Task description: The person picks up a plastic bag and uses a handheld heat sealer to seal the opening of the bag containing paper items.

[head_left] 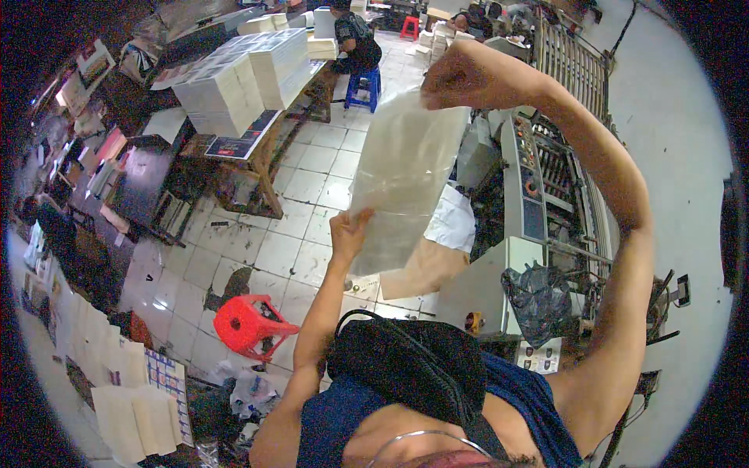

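Observation:
A translucent plastic sheet (pixel 406 171), possibly a flat bag, hangs in front of me, tilted and catching the light. My right hand (pixel 468 78) is raised high, its fingers closed on the sheet's top edge. Lower down, my left hand (pixel 349 232) pinches the left edge of the same sheet. The floor and some paper show dimly through the plastic. Below it lie a brown sheet of paper or card (pixel 425 269) and a crumpled white sheet (pixel 452 222).
To the right stands a machine with a control panel (pixel 527 175); a black plastic bag (pixel 538 300) hangs by it. A red stool (pixel 250 324) is at left. Tall paper stacks (pixel 218 90) fill a wooden table (pixel 269 175). A person (pixel 356 43) sits on a blue stool (pixel 363 90).

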The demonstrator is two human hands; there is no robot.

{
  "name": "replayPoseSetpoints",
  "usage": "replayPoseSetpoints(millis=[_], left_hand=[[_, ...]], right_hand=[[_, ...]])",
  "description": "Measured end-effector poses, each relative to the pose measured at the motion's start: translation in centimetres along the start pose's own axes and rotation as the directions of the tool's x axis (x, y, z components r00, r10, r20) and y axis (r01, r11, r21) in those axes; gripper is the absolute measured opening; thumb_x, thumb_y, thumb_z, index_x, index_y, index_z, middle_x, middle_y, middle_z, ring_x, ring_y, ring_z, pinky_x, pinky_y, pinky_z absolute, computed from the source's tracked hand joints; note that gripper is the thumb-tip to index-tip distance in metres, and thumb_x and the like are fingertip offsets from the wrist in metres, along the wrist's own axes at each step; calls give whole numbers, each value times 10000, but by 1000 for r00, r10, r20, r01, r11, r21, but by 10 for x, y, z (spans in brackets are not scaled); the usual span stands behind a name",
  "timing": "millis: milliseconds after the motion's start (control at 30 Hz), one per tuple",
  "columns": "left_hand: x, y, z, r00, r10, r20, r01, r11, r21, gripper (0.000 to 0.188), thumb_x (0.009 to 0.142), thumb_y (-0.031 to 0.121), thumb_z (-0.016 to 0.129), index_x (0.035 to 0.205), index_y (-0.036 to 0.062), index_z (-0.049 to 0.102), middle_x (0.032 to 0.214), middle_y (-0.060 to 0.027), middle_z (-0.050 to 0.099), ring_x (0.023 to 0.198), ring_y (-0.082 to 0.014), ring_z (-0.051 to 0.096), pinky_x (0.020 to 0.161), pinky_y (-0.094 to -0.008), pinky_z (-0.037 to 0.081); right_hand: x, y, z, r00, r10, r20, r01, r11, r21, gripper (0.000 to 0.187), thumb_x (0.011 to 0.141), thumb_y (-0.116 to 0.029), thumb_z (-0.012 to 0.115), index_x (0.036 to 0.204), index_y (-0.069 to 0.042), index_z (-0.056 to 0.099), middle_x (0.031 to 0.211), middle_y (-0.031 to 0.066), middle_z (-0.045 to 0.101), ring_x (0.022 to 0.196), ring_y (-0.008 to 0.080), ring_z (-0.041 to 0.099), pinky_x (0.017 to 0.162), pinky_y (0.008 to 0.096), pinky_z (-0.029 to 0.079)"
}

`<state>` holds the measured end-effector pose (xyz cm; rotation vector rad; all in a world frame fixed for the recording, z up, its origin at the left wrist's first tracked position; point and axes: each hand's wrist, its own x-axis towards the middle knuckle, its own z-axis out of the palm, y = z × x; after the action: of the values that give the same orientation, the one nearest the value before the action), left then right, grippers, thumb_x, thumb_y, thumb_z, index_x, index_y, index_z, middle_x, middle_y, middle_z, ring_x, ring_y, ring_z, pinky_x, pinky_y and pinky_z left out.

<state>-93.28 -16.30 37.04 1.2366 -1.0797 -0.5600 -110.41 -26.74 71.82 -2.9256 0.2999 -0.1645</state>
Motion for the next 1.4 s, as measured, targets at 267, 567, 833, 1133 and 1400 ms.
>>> replayPoseSetpoints(millis=[267, 567, 833, 1133, 1400], left_hand=[[-3, -4, -5, 996, 29, 84, -30, 1000, 9, 166, 850, 144, 654, 907, -9, 687, 804, -74, 695, 722, -100, 620, 664, -263, 490], [1, 15, -25, 941, 63, 333, -112, 985, 131, 185, 852, 153, 655, 920, -18, 674, 850, -74, 693, 762, -121, 635, 703, -272, 519], [-8, 40, -29, 946, -200, 255, 177, 978, 112, 188, 850, 173, 661, 909, -5, 673, 853, -75, 687, 814, -135, 643, 738, -286, 528], [-3, 28, -21, 967, -163, 194, 107, 956, 272, 162, 817, 172, 691, 839, 11, 681, 770, -85, 693, 684, -123, 634, 609, -285, 493], [6, 16, -27, 970, 84, 227, -122, 980, 158, 217, 834, 223, 681, 851, 7, 684, 736, -80, 686, 649, -81, 587, 587, -275, 472]], right_hand=[[20, 12, 11, 921, 92, 379, -48, 991, -125, 353, 833, -290, 615, 707, 39, 599, 593, 153, 563, 513, 156, 475, 525, 359, 417], [17, -41, 44, 990, 34, 140, -15, 991, -132, 336, 730, -311, 714, 639, -9, 597, 633, 162, 596, 584, 333, 576, 579, 396, 468], [9, -35, 47, 993, -102, -64, 100, 994, -33, 120, 800, -129, 628, 828, -23, 675, 712, 154, 615, 669, 309, 600, 639, 368, 479], [-5, -40, 47, 953, 123, -278, -104, 991, 82, 88, 808, -65, 664, 819, 8, 616, 690, 82, 625, 628, 97, 583, 602, 276, 498], [-3, -37, 32, 830, -521, -199, 175, 582, -794, 117, 766, -171, 636, 802, -93, 556, 698, 33, 521, 652, 196, 546, 629, 317, 415]])
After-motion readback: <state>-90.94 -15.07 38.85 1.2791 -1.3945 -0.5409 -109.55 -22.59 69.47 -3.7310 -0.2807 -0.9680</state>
